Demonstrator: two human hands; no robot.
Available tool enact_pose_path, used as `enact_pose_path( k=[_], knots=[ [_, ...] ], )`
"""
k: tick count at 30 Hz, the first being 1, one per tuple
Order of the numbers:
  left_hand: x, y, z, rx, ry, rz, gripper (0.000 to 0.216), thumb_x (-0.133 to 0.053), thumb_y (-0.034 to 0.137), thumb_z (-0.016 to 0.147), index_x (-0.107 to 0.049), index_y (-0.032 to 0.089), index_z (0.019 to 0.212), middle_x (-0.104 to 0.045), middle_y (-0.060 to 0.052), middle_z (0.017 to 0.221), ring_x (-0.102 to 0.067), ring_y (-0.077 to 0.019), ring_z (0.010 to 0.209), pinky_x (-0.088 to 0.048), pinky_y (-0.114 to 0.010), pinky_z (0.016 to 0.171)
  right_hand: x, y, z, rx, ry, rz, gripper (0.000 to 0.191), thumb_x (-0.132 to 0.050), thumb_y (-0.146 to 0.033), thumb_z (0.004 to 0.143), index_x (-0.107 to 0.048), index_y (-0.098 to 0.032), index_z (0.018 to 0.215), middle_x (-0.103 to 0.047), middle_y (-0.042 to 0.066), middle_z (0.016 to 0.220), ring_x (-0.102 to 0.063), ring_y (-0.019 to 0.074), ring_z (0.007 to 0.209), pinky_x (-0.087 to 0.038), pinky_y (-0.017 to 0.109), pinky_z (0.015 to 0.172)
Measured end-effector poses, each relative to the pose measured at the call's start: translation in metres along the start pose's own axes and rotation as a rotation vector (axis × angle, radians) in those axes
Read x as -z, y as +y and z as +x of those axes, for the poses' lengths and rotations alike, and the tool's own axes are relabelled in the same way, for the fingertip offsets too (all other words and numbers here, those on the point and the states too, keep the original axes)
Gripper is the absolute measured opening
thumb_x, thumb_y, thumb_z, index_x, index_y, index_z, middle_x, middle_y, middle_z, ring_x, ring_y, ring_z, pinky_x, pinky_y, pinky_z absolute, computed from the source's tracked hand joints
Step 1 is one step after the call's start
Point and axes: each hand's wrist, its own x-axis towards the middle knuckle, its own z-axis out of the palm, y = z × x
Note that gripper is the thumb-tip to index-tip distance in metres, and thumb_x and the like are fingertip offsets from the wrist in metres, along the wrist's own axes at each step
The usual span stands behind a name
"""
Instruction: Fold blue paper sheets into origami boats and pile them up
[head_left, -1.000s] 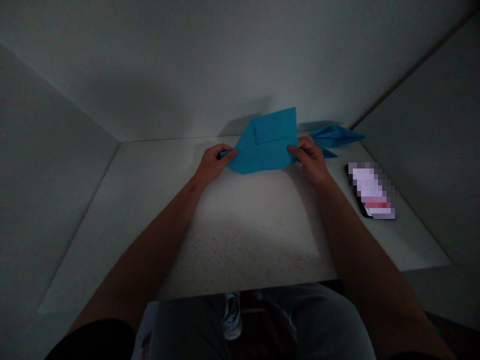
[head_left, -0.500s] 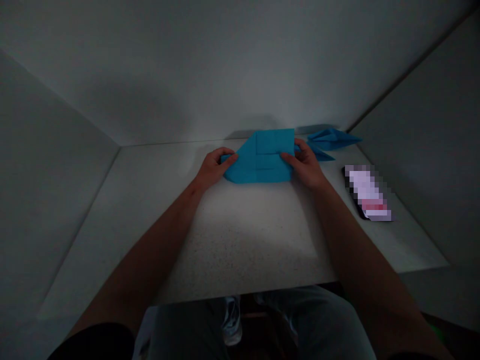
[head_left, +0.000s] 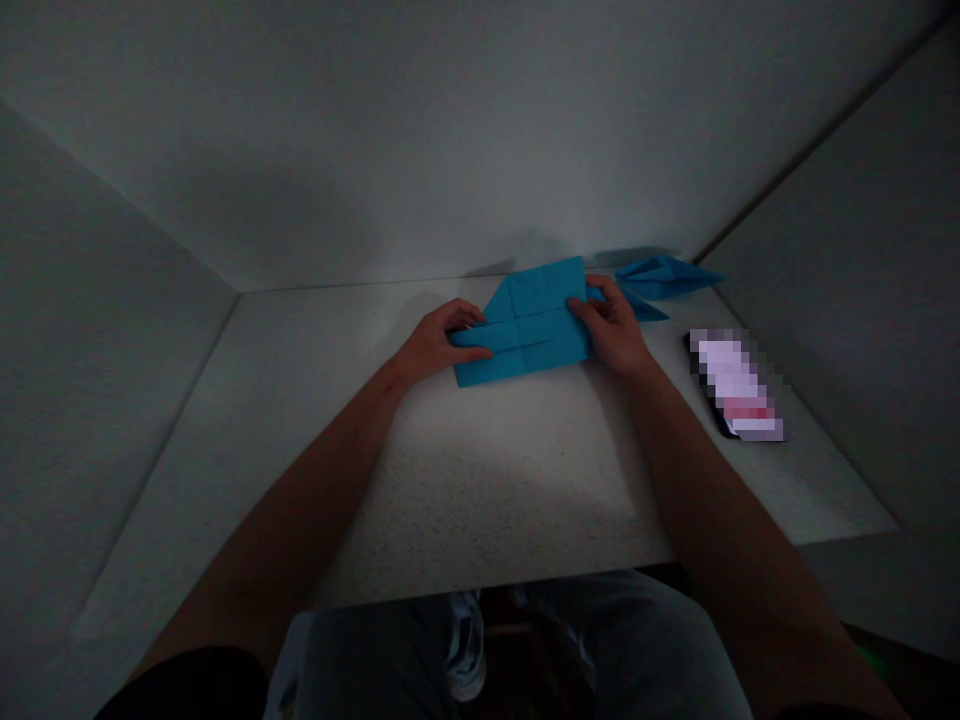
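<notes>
A creased sheet of blue origami paper (head_left: 529, 325) is held up between my two hands, slightly tilted with its right end higher. Its upper left corner is folded in at a slant, while the lower left corner lies flat. My left hand (head_left: 446, 340) grips the left end, thumb in front and fingers curled behind the sheet. At the right edge my right hand (head_left: 611, 320) pinches the paper, its thumb on the front face. The fingers behind the paper are partly hidden. Just beyond the right hand lies a folded blue paper piece (head_left: 667, 277) with pointed tips.
A phone (head_left: 735, 385) with a blurred-out screen lies on the right of the white table (head_left: 480, 480). Pale walls (head_left: 450, 130) close in the table at the back and on both sides. My legs are below the front edge.
The lower left corner of the paper has folded out from its slanted shape. The sheet has tilted, its left end lower. My left thumb has moved down; the right hand has barely moved.
</notes>
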Motion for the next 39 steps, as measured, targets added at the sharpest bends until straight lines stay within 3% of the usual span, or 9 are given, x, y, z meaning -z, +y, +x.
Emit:
enact_pose_path(
  k=[7, 12, 15, 20, 24, 27, 31, 35, 39],
  knots=[
    [0.000, 0.000, -0.001, 0.031, -0.037, 0.154, 0.035, -0.094, 0.039, 0.083, -0.075, 0.023, 0.108, -0.082, -0.005, 0.110, -0.076, -0.0207, 0.100, -0.063, -0.039, 0.098, 0.001, -0.006, 0.001, 0.055, 0.072, -0.055, 0.064, -0.075, -0.089, 0.091, -0.078, -0.031, 0.120, -0.076, 0.007, 0.101, -0.075, 0.0316, 0.102, -0.066, 0.045, 0.081],
    [0.001, 0.004, -0.003, 0.016, -0.044, 0.247, 0.065, -0.105, 0.047, 0.071, -0.073, 0.025, 0.124, -0.080, -0.009, 0.130, -0.076, -0.0279, 0.118, -0.062, -0.043, 0.103, 0.002, -0.007, -0.001, 0.020, 0.006, -0.029, 0.060, -0.081, -0.082, 0.091, -0.079, -0.033, 0.125, -0.069, 0.003, 0.089, -0.069, 0.0252, 0.083, -0.061, 0.040, 0.070],
    [0.001, 0.004, -0.002, 0.030, -0.058, 0.327, 0.071, -0.106, 0.052, 0.070, -0.072, 0.026, 0.127, -0.081, -0.009, 0.129, -0.076, -0.0300, 0.118, -0.062, -0.045, 0.103, 0.003, -0.006, -0.002, 0.012, -0.048, -0.028, 0.055, -0.089, -0.072, 0.089, -0.079, -0.036, 0.129, -0.065, 0.000, 0.082, -0.063, 0.0214, 0.073, -0.056, 0.038, 0.067],
    [0.000, 0.003, 0.000, -0.071, -0.073, 0.471, 0.051, -0.107, 0.050, 0.073, -0.079, 0.026, 0.109, -0.077, -0.009, 0.134, -0.072, -0.0321, 0.124, -0.052, -0.055, 0.117, 0.002, -0.007, 0.000, 0.053, -0.022, -0.054, 0.054, -0.088, -0.078, 0.087, -0.083, -0.032, 0.115, -0.074, 0.003, 0.091, -0.065, 0.0221, 0.079, -0.056, 0.037, 0.068],
    [-0.003, 0.006, -0.001, -0.120, -0.050, 0.537, 0.035, -0.107, 0.045, 0.075, -0.083, 0.026, 0.093, -0.071, -0.009, 0.143, -0.066, -0.0323, 0.125, -0.048, -0.056, 0.118, -0.001, -0.015, -0.003, 0.027, -0.015, -0.057, 0.061, -0.069, -0.088, 0.095, -0.087, -0.030, 0.106, -0.082, 0.008, 0.106, -0.071, 0.0251, 0.089, -0.060, 0.040, 0.074],
    [-0.006, 0.010, -0.002, -0.127, -0.055, 0.565, 0.024, -0.105, 0.039, 0.078, -0.085, 0.028, 0.087, -0.073, -0.008, 0.135, -0.064, -0.0309, 0.121, -0.045, -0.054, 0.117, -0.005, -0.021, -0.008, 0.022, -0.105, -0.118, 0.063, -0.061, -0.087, 0.101, -0.089, -0.030, 0.103, -0.085, 0.010, 0.107, -0.073, 0.0276, 0.092, -0.062, 0.044, 0.083],
    [-0.007, 0.015, -0.003, -0.132, -0.098, 0.572, 0.017, -0.101, 0.031, 0.079, -0.088, 0.031, 0.090, -0.077, -0.006, 0.127, -0.065, -0.0302, 0.119, -0.042, -0.054, 0.117, -0.011, -0.024, -0.013, 0.057, -0.305, -0.336, 0.058, -0.074, -0.085, 0.094, -0.090, -0.030, 0.097, -0.086, 0.008, 0.101, -0.076, 0.0314, 0.096, -0.062, 0.048, 0.091],
    [-0.005, 0.016, -0.002, -0.131, -0.140, 0.536, 0.015, -0.098, 0.034, 0.081, -0.087, 0.031, 0.089, -0.083, -0.004, 0.122, -0.070, -0.0302, 0.119, -0.041, -0.054, 0.118, -0.012, -0.024, -0.014, 0.100, -0.393, -0.405, 0.061, -0.074, -0.088, 0.091, -0.092, -0.031, 0.099, -0.084, 0.008, 0.101, -0.074, 0.0310, 0.093, -0.062, 0.049, 0.089],
    [-0.005, 0.013, -0.001, -0.123, -0.170, 0.482, 0.020, -0.097, 0.037, 0.080, -0.081, 0.029, 0.091, -0.089, -0.002, 0.112, -0.076, -0.0289, 0.113, -0.042, -0.054, 0.119, -0.011, -0.026, -0.014, 0.187, -0.477, -0.447, 0.065, -0.096, -0.081, 0.073, -0.093, -0.031, 0.114, -0.079, 0.011, 0.113, -0.074, 0.0330, 0.103, -0.061, 0.049, 0.093]
  ],
)
